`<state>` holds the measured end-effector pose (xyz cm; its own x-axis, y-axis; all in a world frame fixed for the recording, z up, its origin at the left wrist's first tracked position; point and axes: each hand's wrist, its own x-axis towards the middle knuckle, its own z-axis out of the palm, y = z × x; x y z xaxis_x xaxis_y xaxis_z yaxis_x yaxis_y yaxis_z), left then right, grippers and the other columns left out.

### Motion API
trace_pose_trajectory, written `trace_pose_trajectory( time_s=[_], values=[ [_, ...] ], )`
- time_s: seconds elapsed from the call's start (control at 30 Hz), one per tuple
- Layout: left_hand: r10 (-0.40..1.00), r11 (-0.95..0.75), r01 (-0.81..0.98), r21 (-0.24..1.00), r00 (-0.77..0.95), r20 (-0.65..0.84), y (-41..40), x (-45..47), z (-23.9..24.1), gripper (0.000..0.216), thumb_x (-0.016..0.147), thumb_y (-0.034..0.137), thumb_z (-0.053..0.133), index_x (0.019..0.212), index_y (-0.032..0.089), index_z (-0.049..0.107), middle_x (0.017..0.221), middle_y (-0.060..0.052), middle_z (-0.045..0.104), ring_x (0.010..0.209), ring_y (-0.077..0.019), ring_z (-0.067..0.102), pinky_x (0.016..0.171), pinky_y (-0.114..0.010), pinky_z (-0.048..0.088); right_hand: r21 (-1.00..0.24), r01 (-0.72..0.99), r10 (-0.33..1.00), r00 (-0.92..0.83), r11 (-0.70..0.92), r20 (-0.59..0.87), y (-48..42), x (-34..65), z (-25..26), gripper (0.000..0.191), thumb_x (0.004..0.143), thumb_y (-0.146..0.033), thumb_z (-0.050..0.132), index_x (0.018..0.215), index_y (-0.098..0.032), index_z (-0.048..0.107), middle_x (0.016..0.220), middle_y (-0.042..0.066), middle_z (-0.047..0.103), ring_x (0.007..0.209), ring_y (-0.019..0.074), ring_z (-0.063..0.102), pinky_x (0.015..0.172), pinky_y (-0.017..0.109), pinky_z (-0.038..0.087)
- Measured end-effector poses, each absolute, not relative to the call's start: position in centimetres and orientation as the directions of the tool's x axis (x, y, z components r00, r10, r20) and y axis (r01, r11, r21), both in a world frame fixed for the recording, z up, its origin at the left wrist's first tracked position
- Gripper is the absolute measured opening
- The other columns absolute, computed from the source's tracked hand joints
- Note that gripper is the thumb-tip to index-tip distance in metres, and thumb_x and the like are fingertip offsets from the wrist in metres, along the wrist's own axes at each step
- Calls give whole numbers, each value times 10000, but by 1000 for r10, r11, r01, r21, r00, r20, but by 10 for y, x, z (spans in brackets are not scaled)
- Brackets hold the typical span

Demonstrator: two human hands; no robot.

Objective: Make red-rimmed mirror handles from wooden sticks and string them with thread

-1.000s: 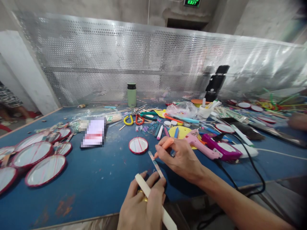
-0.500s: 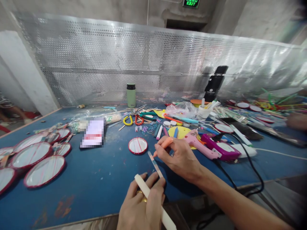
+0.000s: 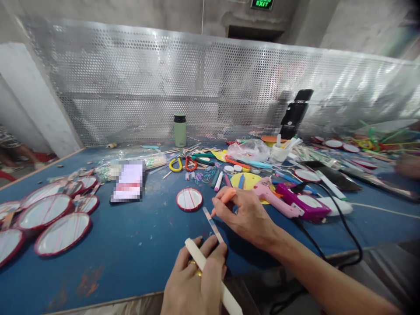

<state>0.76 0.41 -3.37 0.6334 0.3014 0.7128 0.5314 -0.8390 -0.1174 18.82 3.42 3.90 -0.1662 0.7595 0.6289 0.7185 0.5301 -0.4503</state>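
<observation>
1. Two hands fill the head view's foreground: the left hand (image 3: 192,284) holds the near end of a flat stick (image 3: 211,224), a cream rod (image 3: 196,254) lodged across its fingers; the right hand (image 3: 244,218) grips an orange pen (image 3: 229,195).
2. With the far end seemingly unheld, hard pen pressure could swivel the stick.
3. Its long axis runs forward-left from the left grip, pointing just right of a red-rimmed disc (image 3: 189,200).

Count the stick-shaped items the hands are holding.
3: an orange pen in the right hand; a cream rod in the left hand; and a narrow banded stick, its near end also at the left hand. Others may be hidden inside the grips.
</observation>
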Motion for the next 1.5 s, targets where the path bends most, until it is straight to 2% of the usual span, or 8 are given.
trace_pose_trajectory(
  time_s=[0.23, 0.77, 0.97, 1.5],
  values=[
    [300, -837, 532, -126, 640, 708, 5, 6, -39, 329, 971, 146, 386, 1255, 100, 546, 1184, -94, 699, 1070, -227, 674, 813, -344, 622, -470, 721, 780, -156, 509, 606, 32, 189, 38, 238, 887, -234, 552, 653, -193, 562, 661, -16, 666, 648, 130, 632, 603, 247, 441],
    [306, -832, 542, -117, 625, 718, 5, 8, -33, 319, 972, 139, 366, 1222, 105, 563, 1163, -76, 712, 1055, -223, 683, 800, -348, 626, -468, 732, 783, -142, 495, 606, 36, 187, 39, 239, 886, -227, 548, 652, -188, 579, 677, -9, 674, 643, 127, 631, 609, 243, 449],
    [310, -834, 538, -120, 638, 705, 4, 7, -37, 321, 966, 140, 382, 1236, 100, 552, 1169, -106, 705, 1058, -246, 677, 802, -363, 626, -457, 740, 779, -141, 493, 611, 35, 187, 40, 237, 885, -227, 551, 653, -192, 586, 669, -12, 673, 617, 122, 621, 603, 240, 445],
    [306, -839, 532, -110, 630, 714, 4, 8, -39, 318, 962, 132, 399, 1234, 99, 560, 1170, -110, 708, 1059, -234, 682, 815, -348, 621, -464, 724, 796, -195, 511, 573, 34, 186, 40, 217, 915, -254, 530, 713, -201, 589, 745, -4, 698, 656, 128, 620, 633, 251, 447]
  ],
)
